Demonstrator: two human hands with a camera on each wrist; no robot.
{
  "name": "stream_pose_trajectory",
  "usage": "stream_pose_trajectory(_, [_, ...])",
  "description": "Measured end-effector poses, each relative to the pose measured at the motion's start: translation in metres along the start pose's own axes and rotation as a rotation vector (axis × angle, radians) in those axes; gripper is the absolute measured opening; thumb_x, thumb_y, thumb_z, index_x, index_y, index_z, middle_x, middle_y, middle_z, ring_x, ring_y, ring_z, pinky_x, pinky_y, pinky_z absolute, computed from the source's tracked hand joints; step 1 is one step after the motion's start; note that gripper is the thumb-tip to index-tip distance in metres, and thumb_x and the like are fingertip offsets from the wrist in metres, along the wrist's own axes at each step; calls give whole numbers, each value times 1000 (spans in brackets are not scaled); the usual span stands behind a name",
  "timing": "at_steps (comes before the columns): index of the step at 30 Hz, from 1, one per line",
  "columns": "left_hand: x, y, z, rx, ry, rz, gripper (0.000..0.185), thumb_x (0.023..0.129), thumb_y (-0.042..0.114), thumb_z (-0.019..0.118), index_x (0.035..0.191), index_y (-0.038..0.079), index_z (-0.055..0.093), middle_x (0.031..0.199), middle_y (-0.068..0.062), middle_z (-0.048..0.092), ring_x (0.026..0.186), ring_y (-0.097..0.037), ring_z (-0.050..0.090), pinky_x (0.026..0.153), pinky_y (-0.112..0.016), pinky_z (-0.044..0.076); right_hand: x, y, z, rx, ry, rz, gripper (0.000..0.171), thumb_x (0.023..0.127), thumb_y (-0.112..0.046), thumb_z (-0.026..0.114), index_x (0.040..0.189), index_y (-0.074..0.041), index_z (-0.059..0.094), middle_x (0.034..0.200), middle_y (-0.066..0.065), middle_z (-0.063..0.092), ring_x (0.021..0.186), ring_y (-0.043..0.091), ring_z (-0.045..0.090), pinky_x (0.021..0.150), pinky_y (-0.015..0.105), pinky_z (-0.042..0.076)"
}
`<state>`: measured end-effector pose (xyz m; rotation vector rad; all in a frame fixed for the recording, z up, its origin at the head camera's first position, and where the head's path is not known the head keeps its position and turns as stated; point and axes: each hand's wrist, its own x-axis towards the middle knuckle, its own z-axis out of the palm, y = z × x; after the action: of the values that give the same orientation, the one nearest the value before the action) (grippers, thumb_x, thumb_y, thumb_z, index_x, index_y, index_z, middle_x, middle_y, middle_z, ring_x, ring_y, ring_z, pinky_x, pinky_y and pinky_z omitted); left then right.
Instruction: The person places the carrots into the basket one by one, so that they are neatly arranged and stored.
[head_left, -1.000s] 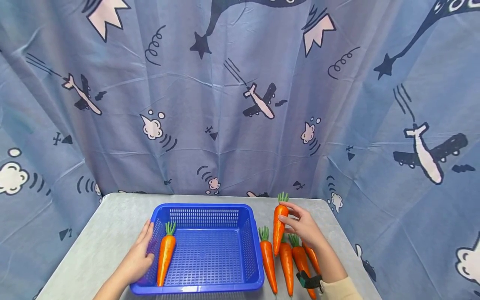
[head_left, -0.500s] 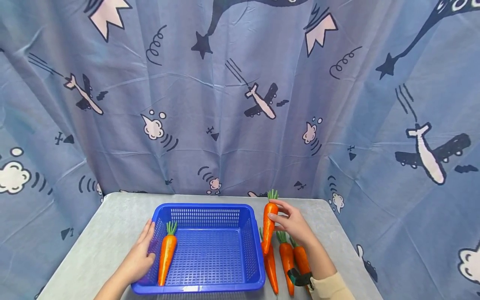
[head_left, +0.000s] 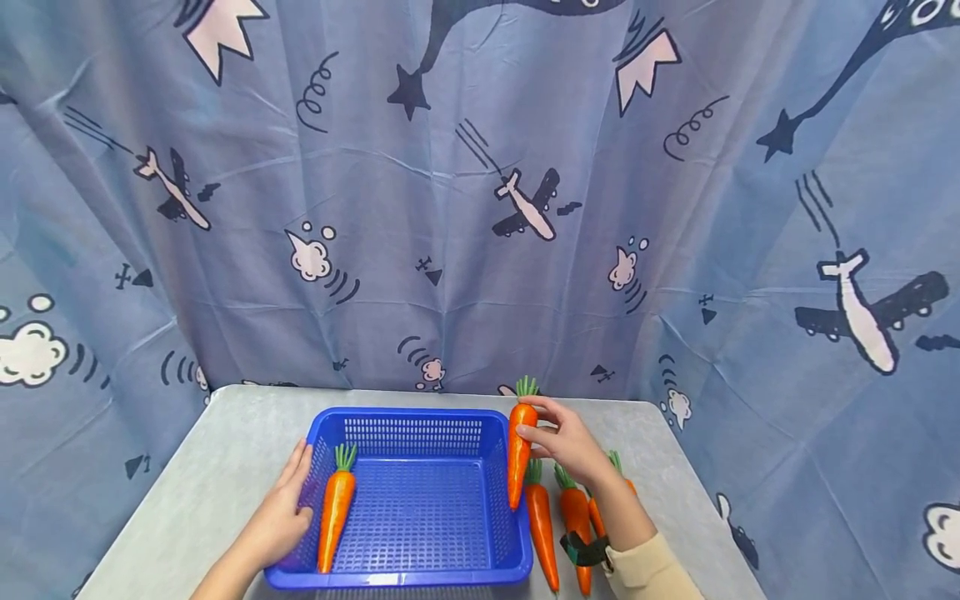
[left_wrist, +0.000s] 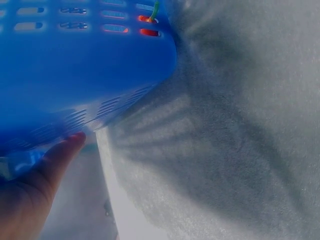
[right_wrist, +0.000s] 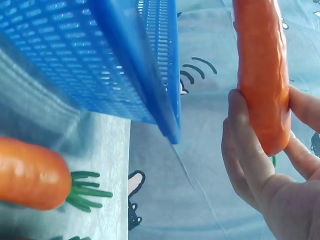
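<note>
My right hand (head_left: 566, 442) pinches an orange carrot (head_left: 519, 462) near its green top, thumb on one side and fingers on the other. The carrot hangs tip down, overlapping the right rim of a blue plastic basket (head_left: 405, 577) in the head view. In the right wrist view, the held carrot (right_wrist: 262, 65) is apart from the basket wall. My left hand (head_left: 281, 512) rests along the basket's left side with fingers straight; its thumb (left_wrist: 70, 145) touches the wall in the left wrist view. Inside the basket, another carrot (head_left: 337, 517) lies along the left wall.
Several more carrots lie on the grey tabletop (head_left: 202, 475) right of the basket, the nearest carrot (head_left: 542, 533) close beside its wall. My right forearm partly covers others. A blue patterned curtain (head_left: 450, 208) hangs behind the table.
My right hand has carried the carrot leftward, from above the loose carrots to the basket's right rim. The left hand and basket hold their places.
</note>
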<state>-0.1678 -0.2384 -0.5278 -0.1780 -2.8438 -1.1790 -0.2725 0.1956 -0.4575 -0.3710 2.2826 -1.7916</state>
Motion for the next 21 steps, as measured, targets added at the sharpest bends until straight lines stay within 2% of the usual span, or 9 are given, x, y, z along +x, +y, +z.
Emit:
stream_pose_trajectory(8, [1,0,1,-2,-10,-12,90,79,-11,57,158,-7,15,168,-25,4,149,-54,15,116,-67,18,7,-3,13,12,-42,-16,54,94,-20,71,143,-9,52,136,28,52,98,28,70,79,45,63])
stream_pose_trajectory(15, [-1,0,1,4,-7,-7,90,79,-11,58,158,-7,16,168,-24,4,149,-53,16,116,-65,19,15,-5,22,19,-75,-15,54,94,-22,70,144,-11,52,137,26,52,104,29,68,83,47,62])
stream_pose_trajectory(16, [-1,0,1,4,-2,-2,90,78,-11,58,158,-7,16,168,-24,5,149,-53,17,117,-63,18,16,-6,23,20,-82,-14,53,95,-22,69,144,-12,52,138,26,52,105,30,67,83,47,62])
stream_pose_trajectory(20, [-3,1,0,-4,16,16,89,77,-11,58,157,-8,18,168,-25,7,149,-52,18,121,-39,11,18,-8,27,21,-107,-11,51,97,-18,67,145,-12,52,138,25,52,108,30,66,84,47,62])
stream_pose_trajectory(21, [-3,2,0,-4,19,19,89,77,-11,58,157,-9,18,167,-25,8,148,-53,19,121,-38,11,19,-8,29,23,-111,-12,51,97,-17,66,145,-12,52,139,24,52,108,30,66,83,47,62])
